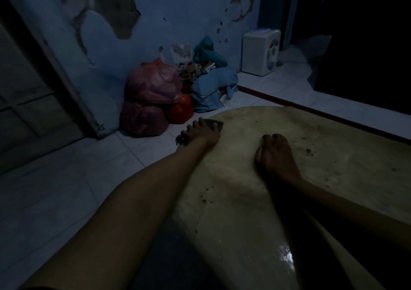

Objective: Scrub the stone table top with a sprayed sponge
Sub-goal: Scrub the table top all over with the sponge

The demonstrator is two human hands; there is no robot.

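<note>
At the far left rim of the bench (255, 178), the left hand (200, 131) is pressing its grip flat on the dark sponge (216, 124), scrubbing; next, I judge, strokes inward toward the specks. The right hand (275, 154) is bracing, curled, seemingly empty. Dimness is hiding the sponge's wetness.

Just the one cam here, head-mounted, wide-angle, looking forward and down.

It sits above the near end of the table (255, 200), tilted a bit, so both forearms reach away from the lens and fill the bottom of the shot. Up top it faces the peeling wall (155, 22) and the tiled floor (66, 178). Close to the arms, pretty dark overall.
</note>
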